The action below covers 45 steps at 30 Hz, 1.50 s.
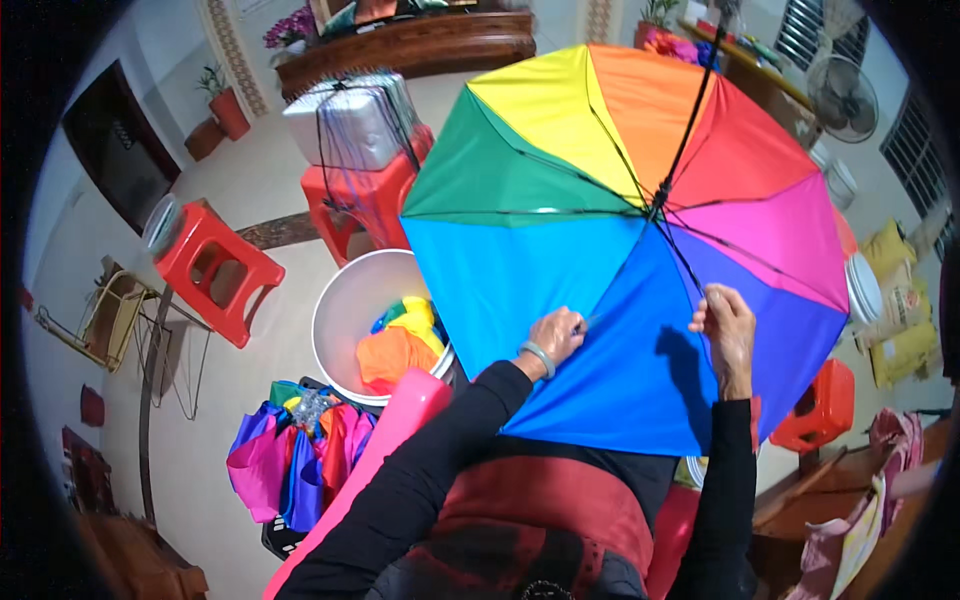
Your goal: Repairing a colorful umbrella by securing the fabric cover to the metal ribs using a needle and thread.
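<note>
An open rainbow-coloured umbrella (520, 265) lies across my lap with its inner side toward me. Its black shaft (690, 120) rises from the hub, and thin dark ribs spread over the panels. Over the blue panels, my left hand (556, 336) is closed in a fist, a bracelet on its wrist. A small thin tip shows at its fingers, too small to name. To the right, my right hand (728, 325) pinches a black umbrella rib (683, 258) near the purple panel, and its shadow falls on the blue cloth.
Left of me, a white bucket (330, 335) holds folded coloured cloth. Bundled rainbow umbrellas (300, 450) lie in a black crate beside a pink chair arm (400, 425). Red stools (215, 270) stand farther off, one carrying a white foam box (350, 120). A fan (843, 97) stands back right.
</note>
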Each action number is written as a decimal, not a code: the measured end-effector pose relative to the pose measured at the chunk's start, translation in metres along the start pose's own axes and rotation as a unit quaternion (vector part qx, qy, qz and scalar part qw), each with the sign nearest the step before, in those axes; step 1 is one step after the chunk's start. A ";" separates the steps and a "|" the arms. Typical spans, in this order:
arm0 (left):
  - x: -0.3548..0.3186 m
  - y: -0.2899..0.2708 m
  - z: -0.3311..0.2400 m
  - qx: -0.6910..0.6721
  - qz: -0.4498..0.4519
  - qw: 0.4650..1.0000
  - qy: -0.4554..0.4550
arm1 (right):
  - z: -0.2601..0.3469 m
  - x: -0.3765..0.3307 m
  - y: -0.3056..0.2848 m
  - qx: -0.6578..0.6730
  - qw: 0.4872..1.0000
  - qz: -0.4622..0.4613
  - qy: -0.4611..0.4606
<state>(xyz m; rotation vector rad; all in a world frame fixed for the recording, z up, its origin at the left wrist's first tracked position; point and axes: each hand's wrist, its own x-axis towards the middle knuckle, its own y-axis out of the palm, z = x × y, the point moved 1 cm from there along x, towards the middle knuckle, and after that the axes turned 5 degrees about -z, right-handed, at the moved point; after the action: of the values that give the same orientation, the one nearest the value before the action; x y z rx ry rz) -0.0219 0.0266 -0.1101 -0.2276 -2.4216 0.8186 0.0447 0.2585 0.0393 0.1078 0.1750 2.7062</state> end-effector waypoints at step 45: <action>0.016 -0.022 -0.021 0.291 0.200 0.935 -0.027 | 0.071 -0.040 0.003 0.016 0.993 0.073 -0.096</action>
<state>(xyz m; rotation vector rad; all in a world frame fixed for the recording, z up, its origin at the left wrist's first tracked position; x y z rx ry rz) -0.0231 0.0249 -0.0762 -0.4733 -2.0855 1.6974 0.0875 0.2466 0.1076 0.4041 0.1570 2.8169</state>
